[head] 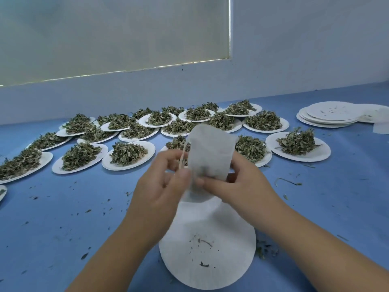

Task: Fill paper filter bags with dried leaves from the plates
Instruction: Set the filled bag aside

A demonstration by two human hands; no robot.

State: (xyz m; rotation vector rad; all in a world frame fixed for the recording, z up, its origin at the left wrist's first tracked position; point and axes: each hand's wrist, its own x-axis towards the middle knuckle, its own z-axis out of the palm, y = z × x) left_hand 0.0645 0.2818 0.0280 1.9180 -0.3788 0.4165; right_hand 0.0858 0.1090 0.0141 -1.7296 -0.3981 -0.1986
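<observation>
A white paper filter bag (210, 152) is held upright above the blue table, dark leaf bits showing through its lower part. My left hand (162, 186) pinches its left edge, where a pale drawstring (182, 157) hangs. My right hand (237, 186) grips its lower right side with thumb and fingers. Under the hands lies a white paper plate (208, 249) holding only a few crumbs. Several white plates heaped with dried green leaves (126, 153) spread across the table behind, one at the right (296, 146).
A stack of bare paper plates (330, 114) sits at the far right, with white paper pieces (381, 123) beside it. Leaf crumbs are scattered over the blue table (63, 218). A pale wall and a drawn blind rise behind the plates.
</observation>
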